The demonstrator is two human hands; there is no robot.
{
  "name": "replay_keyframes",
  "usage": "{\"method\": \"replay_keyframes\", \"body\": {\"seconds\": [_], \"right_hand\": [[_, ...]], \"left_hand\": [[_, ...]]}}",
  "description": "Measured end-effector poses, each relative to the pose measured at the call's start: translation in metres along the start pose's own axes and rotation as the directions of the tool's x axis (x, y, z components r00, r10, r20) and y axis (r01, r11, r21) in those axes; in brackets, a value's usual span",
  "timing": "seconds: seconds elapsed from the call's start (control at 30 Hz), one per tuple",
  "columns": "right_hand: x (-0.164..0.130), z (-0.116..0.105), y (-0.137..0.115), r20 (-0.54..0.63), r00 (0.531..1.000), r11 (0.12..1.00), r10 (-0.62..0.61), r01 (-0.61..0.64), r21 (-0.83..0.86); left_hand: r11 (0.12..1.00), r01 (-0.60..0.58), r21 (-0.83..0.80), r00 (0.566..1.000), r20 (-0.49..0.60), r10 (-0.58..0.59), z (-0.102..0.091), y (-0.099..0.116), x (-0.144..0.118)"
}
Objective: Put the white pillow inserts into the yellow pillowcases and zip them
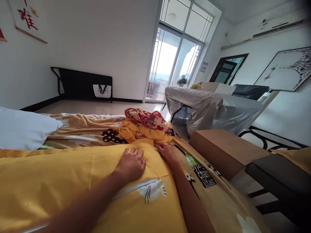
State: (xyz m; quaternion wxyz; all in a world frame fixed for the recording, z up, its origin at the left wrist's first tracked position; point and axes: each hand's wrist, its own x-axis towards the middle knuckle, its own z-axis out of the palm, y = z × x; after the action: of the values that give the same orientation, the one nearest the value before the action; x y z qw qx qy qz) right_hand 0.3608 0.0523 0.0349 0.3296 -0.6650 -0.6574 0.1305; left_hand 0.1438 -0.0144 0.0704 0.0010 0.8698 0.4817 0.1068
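Observation:
A yellow cloth [73, 168], perhaps a duvet cover or sheet, lies spread over the bed, with a white cat print [152, 191] near its right side. My left hand [131, 163] rests palm down on it, fingers apart and slightly bent. At the cloth's right edge is my right hand [167, 152], its fingers stretched toward the left and touching the edge; its thumb side is partly hidden. Just beyond both hands sits a crumpled yellow cloth [136, 131] with a red checked cloth [145, 118] on top. A patterned beige sheet [194, 168] shows underneath.
A white pillow [26, 127] lies at the left. To the right stand a large cardboard box [228, 145] and a dark padded seat [277, 171]. Farther back are a plastic-covered table [206, 106], glass doors [170, 61] and a white bag [102, 91] by a black panel.

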Motion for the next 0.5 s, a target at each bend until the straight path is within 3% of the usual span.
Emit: {"method": "replay_keyframes", "body": {"seconds": [0.07,0.13,0.2,0.27,0.33,0.4,0.5], "right_hand": [[-0.011,-0.017,-0.017,-0.089,0.995,0.999,-0.036,0.037,0.009],[-0.027,-0.034,-0.041,-0.1,0.984,0.987,-0.145,0.151,0.056],[-0.046,-0.046,-0.064,0.062,0.944,0.94,-0.324,0.314,0.13],[-0.064,-0.054,-0.084,0.351,0.814,0.886,-0.464,0.429,0.177],[-0.079,-0.057,-0.097,0.549,0.678,0.854,-0.488,0.501,0.14],[-0.091,-0.058,-0.105,0.601,0.626,0.81,-0.496,0.584,0.06],[-0.105,-0.054,-0.11,0.568,0.614,0.725,-0.548,0.688,-0.045]], "left_hand": [[0.999,0.004,-0.05,1.0,0.004,-0.004,-0.005,-0.001,0.0],[0.995,0.008,-0.098,1.0,0.009,-0.007,-0.012,-0.002,0.001],[0.991,0.007,-0.131,1.0,0.018,-0.004,-0.019,-0.004,0.002],[0.985,0.023,-0.172,0.999,0.028,-0.019,-0.027,-0.007,0.002],[0.968,0.056,-0.245,0.998,0.026,-0.051,-0.037,-0.01,0.001],[0.948,0.086,-0.307,0.996,0.008,-0.088,-0.049,-0.013,-0.004],[0.968,0.044,-0.246,0.998,0.048,-0.033,-0.07,-0.014,-0.02]]}}
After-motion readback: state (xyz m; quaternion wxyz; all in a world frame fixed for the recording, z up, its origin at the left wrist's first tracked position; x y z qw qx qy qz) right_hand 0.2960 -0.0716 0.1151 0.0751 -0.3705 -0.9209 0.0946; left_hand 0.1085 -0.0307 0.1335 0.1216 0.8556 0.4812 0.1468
